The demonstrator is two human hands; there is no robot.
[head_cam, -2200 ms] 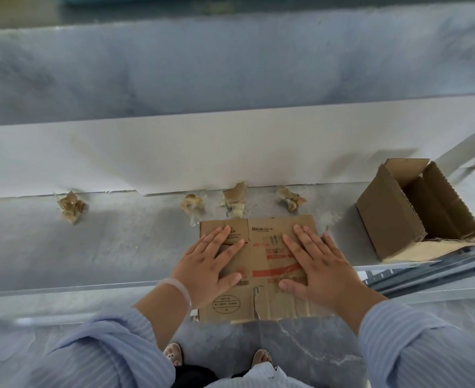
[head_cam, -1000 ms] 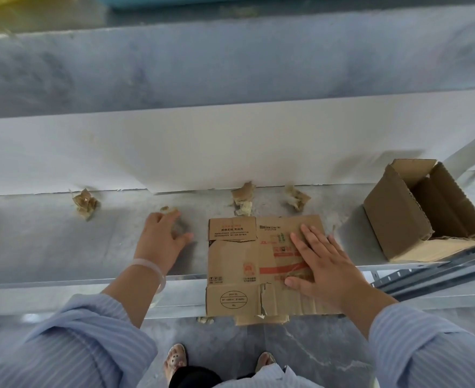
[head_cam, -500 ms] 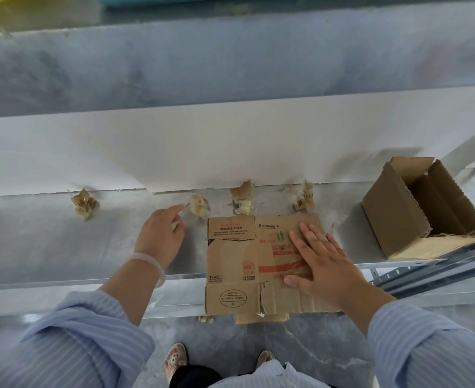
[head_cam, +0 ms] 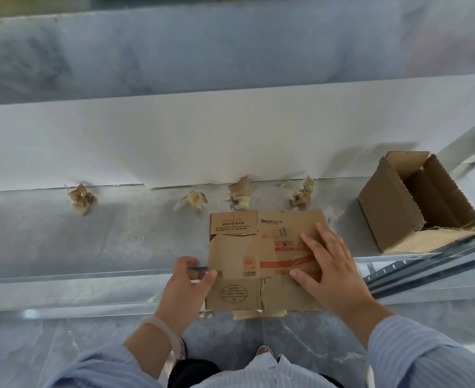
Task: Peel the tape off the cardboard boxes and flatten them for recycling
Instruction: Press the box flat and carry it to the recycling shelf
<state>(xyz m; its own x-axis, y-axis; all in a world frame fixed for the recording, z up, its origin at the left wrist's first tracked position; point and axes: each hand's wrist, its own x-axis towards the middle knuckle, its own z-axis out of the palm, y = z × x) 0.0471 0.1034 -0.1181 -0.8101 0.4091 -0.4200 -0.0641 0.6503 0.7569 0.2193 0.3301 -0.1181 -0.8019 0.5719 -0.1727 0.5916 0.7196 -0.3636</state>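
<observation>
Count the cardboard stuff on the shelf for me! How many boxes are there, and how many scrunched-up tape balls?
flattened box: 1
open box: 1
crumpled tape wads: 4
Total: 6

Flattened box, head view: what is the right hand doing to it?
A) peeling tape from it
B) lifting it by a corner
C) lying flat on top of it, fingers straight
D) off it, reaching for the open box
C: the right hand lies palm-down with fingers straight and spread on the right half of the flattened box, while the left hand pinches its left edge.
</observation>
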